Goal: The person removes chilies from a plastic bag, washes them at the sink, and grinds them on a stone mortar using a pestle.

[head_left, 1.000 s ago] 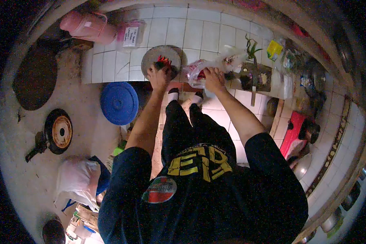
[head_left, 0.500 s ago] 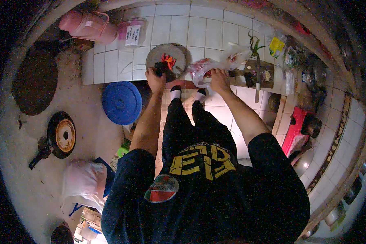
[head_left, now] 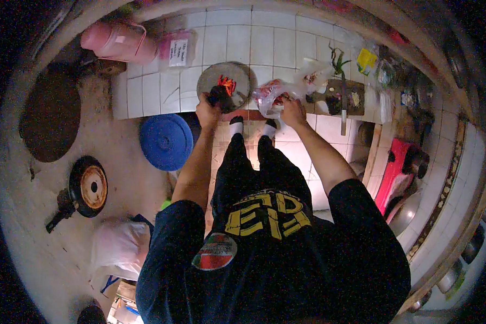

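On the tiled counter sits a round grey stone mortar plate (head_left: 242, 75) with red and orange chillies (head_left: 227, 85) on it. My left hand (head_left: 207, 112) is closed round a dark pestle-like piece (head_left: 218, 95) at the plate's near left edge. To the right, my right hand (head_left: 293, 110) has its fingers closed at a clear plastic bag (head_left: 265, 97) with red contents. Exactly what those fingertips pinch is too small to make out.
A dark cutting board (head_left: 356, 110) with a knife (head_left: 344, 102) lies at the right. A pink jug (head_left: 119, 43) and labelled pink container (head_left: 177, 49) stand back left. Below them are a blue lid (head_left: 166, 142) and a pan (head_left: 89, 186).
My left hand has drawn back from the chillies to the plate's near left edge, with the dark piece. The right hand has stayed at the bag, and the view has shifted slightly.
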